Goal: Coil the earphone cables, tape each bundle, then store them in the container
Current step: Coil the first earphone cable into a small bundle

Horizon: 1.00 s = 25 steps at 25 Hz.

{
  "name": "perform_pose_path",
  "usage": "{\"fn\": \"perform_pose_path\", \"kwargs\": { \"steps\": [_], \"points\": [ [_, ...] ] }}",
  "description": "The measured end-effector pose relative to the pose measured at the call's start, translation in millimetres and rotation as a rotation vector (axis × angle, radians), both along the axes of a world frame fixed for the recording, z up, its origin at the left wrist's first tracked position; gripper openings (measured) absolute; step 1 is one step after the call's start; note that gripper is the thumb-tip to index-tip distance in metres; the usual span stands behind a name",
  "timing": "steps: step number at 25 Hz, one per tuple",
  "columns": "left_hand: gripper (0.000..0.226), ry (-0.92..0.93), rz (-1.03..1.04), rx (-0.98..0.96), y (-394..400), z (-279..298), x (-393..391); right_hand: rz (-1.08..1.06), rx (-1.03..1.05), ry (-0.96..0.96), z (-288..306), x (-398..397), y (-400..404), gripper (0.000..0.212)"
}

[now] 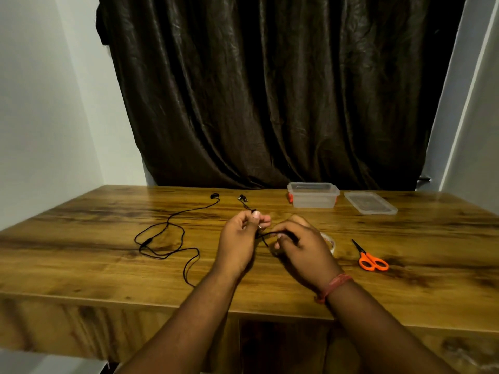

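Above the wooden bench (108,265), left hand (237,238) and right hand (302,247) pinch a thin black earphone cable (266,234) with curled fingers, mid-coil. A second black cable (167,233) lies loose at left; clear plastic container (313,195) far right (apparently empty), nothing taped

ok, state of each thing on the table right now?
container: open, lid off
lid: flat on table, right of container
held earphone cable: partly coiled between both hands
second earphone: loose, uncoiled on table
scissors: closed, lying flat
left hand: grips cable
right hand: grips cable
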<state>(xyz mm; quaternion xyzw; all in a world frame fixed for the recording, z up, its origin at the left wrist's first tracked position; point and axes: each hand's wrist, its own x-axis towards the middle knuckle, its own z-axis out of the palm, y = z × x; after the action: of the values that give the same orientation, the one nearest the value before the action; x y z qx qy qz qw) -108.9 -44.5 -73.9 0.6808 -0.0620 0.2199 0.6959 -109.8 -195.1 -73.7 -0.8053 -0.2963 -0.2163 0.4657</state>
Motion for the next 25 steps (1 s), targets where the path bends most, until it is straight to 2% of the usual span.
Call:
{"fn": "perform_pose_path", "kwargs": {
  "steps": [2, 5, 10, 13, 15, 18, 20, 22, 25],
  "points": [
    [0.023, 0.013, 0.058, 0.202, -2, -5, 0, 0.047, 0.141, 0.093, 1, 1, -3, 0.027],
    [0.027, 0.039, 0.012, 0.257, -8, -8, -1, 0.051, 0.222, 0.138, -2, 7, -3, 0.032],
    [0.024, 0.144, -0.367, 0.086, -9, -12, -2, -0.163, 0.102, 0.011, -3, 14, -9, 0.037],
    [0.021, 0.152, -0.495, 0.017, -7, -5, -8, -0.209, 0.007, -0.035, -5, 17, -9, 0.041],
    [0.020, 0.141, -0.564, -0.129, -3, 1, -11, -0.189, -0.043, -0.060, -6, 16, -8, 0.042],
    [0.018, 0.122, -0.635, -0.396, 5, 7, -12, -0.083, -0.050, -0.023, -2, 10, -5, 0.036],
    [0.016, 0.093, -0.644, -0.520, 9, 10, -12, -0.024, 0.044, 0.079, 1, 7, -7, 0.031],
    [0.016, 0.067, -0.648, -0.570, 12, 11, -11, -0.023, 0.103, 0.130, 0, 8, -11, 0.029],
    [0.018, 0.074, -0.644, -0.584, 11, 12, -13, -0.096, 0.014, 0.072, -2, 9, -10, 0.021]
  ]
}}
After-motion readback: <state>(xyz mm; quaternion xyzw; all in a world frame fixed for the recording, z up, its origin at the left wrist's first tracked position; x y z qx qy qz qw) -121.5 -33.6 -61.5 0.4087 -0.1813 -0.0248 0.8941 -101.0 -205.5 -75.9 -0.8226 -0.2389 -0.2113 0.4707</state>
